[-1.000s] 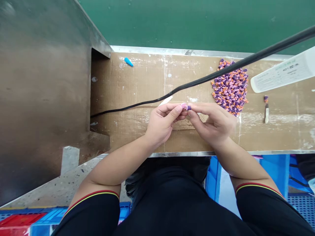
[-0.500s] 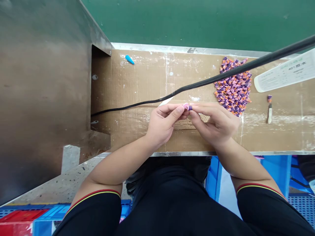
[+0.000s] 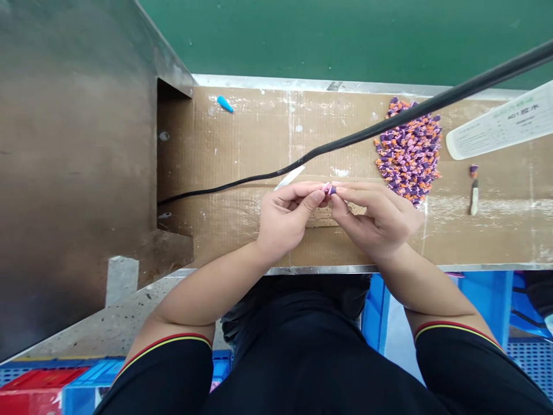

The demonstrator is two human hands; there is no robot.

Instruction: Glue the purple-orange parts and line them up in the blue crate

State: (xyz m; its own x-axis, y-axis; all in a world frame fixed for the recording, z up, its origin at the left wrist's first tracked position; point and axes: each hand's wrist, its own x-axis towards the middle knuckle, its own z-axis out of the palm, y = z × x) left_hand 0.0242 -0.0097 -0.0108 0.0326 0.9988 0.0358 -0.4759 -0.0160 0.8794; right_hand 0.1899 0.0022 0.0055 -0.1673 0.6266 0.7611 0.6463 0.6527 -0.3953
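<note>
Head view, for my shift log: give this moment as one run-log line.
left hand: pinching pink-and-purple piece | right hand: pinching same piece | nearby: purple-and-orange heap on cardboard

Parts heap (image 3: 408,151) on cardboard (image 3: 259,124) — glue bottle (image 3: 496,128) rightward

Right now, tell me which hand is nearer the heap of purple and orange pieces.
Right. The right hand lies at the near edge of the heap; the left hand is farther off, past the right hand.

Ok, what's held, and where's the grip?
A small purple-and-pink piece, pinched between the fingertips of the left hand and right hand; exact contact points unclear.
</note>
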